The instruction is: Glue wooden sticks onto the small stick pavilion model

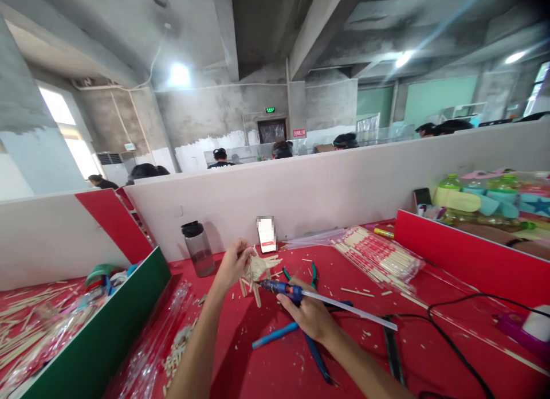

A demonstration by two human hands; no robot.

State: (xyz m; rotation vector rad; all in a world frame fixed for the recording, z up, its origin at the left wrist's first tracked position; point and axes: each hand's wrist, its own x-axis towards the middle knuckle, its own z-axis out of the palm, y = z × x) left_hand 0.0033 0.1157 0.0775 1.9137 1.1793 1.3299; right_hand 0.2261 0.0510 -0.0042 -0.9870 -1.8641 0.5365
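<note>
left hand closed on small stick model, raised just above red counter. right hand wrapped around blue glue gun, nozzle at model. likely light, brittle at joints; best pinched at the frame, not loose ends.

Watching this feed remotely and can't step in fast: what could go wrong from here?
The blue glue gun in the right hand points its nozzle close to the left hand gripping the small wooden stick model, so a burn seems possible. Its black cord loops loosely across the red table and could snag the forearm.
</note>
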